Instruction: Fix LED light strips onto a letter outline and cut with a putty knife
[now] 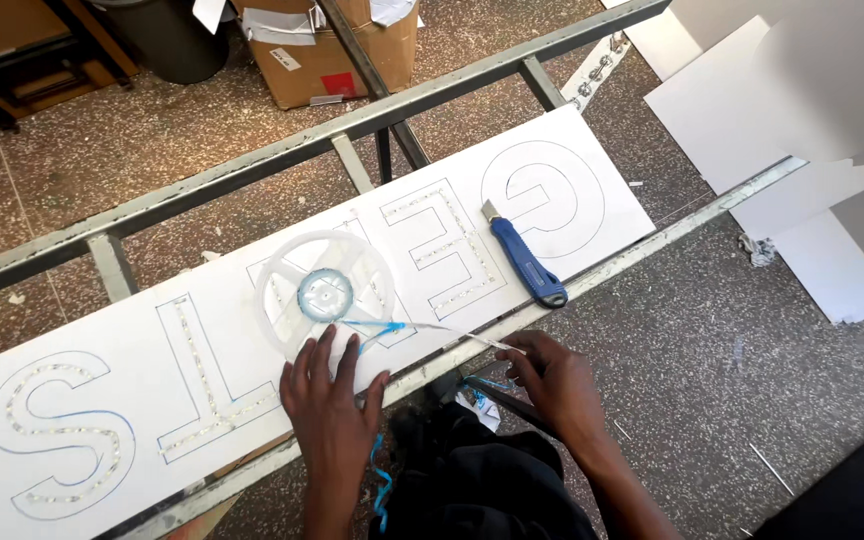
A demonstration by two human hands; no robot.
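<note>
Strip-laying step judged in hand. White reel (pixel 324 293) is pinned flat on the white board (pixel 592 215) by the left hand (pixel 330 400), fingers spread, nothing clasped. Thin strip (pixel 452 333) is drawn off the reel and pinched at its end by the right hand (pixel 552 378), at the worktop edge. Blue knife (pixel 524 258) lies beside. Next move: strip seated in an outlined letter, kept taut.

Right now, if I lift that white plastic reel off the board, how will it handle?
The reel looks thin and spoked, so probably light and slightly flexible. It lies flat under the left hand, so rolling seems unlikely unless stood on edge. The strip runs from it to the right hand, so lifting would likely tug or unspool that floppy strip.
</note>
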